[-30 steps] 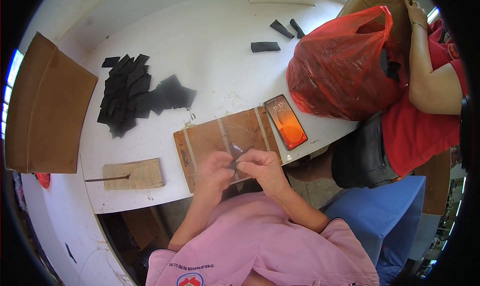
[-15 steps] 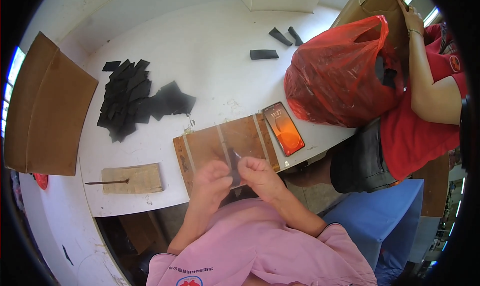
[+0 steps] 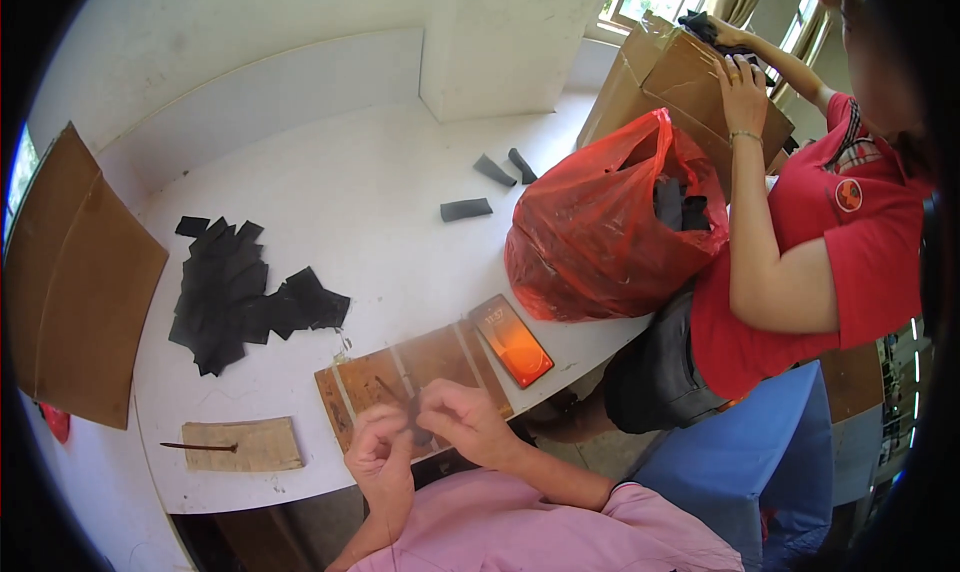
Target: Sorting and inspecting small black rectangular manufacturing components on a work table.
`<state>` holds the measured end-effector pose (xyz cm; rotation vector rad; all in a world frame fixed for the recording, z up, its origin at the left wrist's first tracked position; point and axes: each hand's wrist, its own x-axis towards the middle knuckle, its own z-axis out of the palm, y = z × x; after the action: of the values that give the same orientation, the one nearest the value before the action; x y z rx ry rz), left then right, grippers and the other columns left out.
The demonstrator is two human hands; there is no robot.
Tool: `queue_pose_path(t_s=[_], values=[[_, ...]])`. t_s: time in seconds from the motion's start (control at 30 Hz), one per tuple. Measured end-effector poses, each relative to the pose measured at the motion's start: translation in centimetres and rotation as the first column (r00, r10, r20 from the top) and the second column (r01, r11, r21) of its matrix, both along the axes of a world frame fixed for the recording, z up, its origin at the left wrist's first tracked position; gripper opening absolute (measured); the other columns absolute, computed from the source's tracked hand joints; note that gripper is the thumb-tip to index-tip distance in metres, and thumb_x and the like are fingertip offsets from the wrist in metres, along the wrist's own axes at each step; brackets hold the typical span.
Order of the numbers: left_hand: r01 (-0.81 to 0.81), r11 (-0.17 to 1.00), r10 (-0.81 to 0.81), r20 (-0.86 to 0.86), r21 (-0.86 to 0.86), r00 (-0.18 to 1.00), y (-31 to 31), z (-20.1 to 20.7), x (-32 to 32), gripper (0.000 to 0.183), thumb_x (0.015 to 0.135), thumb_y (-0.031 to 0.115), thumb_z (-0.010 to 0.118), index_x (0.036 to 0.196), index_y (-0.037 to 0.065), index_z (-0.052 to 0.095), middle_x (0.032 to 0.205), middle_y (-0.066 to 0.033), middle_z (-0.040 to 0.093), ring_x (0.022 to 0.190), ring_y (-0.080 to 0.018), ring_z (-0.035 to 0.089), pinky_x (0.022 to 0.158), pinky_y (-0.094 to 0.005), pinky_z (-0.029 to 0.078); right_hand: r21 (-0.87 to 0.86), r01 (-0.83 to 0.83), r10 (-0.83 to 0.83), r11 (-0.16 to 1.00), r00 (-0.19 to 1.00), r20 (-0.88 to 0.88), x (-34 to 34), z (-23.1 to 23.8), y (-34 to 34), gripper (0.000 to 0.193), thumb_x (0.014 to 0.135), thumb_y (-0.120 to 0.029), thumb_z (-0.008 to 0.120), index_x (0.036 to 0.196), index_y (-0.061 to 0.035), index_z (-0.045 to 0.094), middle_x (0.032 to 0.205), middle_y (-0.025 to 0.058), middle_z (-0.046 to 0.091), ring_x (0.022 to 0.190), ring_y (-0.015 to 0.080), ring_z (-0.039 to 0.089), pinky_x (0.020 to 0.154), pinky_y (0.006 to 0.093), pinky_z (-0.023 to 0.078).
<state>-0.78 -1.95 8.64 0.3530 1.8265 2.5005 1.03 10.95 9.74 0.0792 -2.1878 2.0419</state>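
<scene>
My left hand and my right hand come together over the near edge of a brown wooden board with pale strips across it. Fingers of both hands are closed in a pinch on a small black fabric piece, partly hidden and blurred between them. Farther off to the left lies a loose pile of flat black fabric pieces. A phone with a lit orange screen rests against the board's right side.
A cardboard piece with a rusty nail lies at the left front. At right are a red plastic bag of black pieces and several loose black strips. A co-worker in red handles a cardboard box. Another cardboard box stands far left.
The view has tilted up, so the table sits lower in the picture. My hands stay together over the board's near edge. The co-worker now has a hand on dark cloth atop the box.
</scene>
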Motion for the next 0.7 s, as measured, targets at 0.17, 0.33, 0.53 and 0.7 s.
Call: queue_pose_path(t_s=[0.17,0.33,0.53,0.7], values=[[0.066,0.991,-0.089,0.21,0.112,0.974,-1.2,0.9,-1.0,0.01,0.074,-0.006,0.056,0.083,-0.002,0.053,0.067,-0.003,0.055,0.047,-0.0039,0.046,0.04,-0.0152,0.035,0.133,0.017,-0.015,0.991,1.0,-0.02,-1.1,2.7,-0.5,0.007,0.078,-0.006,0.053,0.076,-0.0011,0.049,0.071,0.0058,0.046,0.064,0.0147,0.045,0.058,0.0258,0.037],[0.272,0.73,-0.484,0.193,0.626,0.854,-1.3,3.4,-4.1,0.017,0.073,-0.004,0.054,0.087,-0.002,0.046,0.068,-0.0087,0.055,0.04,-0.005,0.043,0.035,-0.0165,0.031,0.02,-0.069,0.069,0.997,0.998,-0.002,-2.6,4.8,0.4,0.008,0.079,-0.007,0.052,0.076,-0.0008,0.049,0.07,0.0043,0.046,0.066,0.0117,0.044,0.06,0.0248,0.037],[0.042,0.262,-0.772,0.184,0.964,0.609,-1.1,2.3,-6.4,0.031,0.083,0.003,0.039,0.113,-0.004,0.039,0.083,-0.0169,0.054,0.034,-0.0046,0.034,0.032,-0.019,0.026,-0.026,-0.029,0.031,0.999,0.996,0.087,-5.4,4.1,0.7,0.014,0.084,-0.013,0.049,0.078,-0.0009,0.049,0.064,-0.0017,0.043,0.061,0.0067,0.041,0.055,0.0208,0.035],[0.008,0.326,-0.742,0.25,0.945,0.622,-0.9,2.7,-7.2,0.034,0.083,0.006,0.035,0.116,-0.001,0.041,0.079,-0.014,0.055,0.033,-0.0047,0.033,0.033,-0.0186,0.025,-0.384,-0.173,0.239,0.907,0.962,0.132,-6.7,3.6,0.8,0.019,0.087,-0.018,0.047,0.075,-0.0046,0.048,0.057,-0.0044,0.04,0.049,0.0026,0.033,0.044,0.0178,0.027]])
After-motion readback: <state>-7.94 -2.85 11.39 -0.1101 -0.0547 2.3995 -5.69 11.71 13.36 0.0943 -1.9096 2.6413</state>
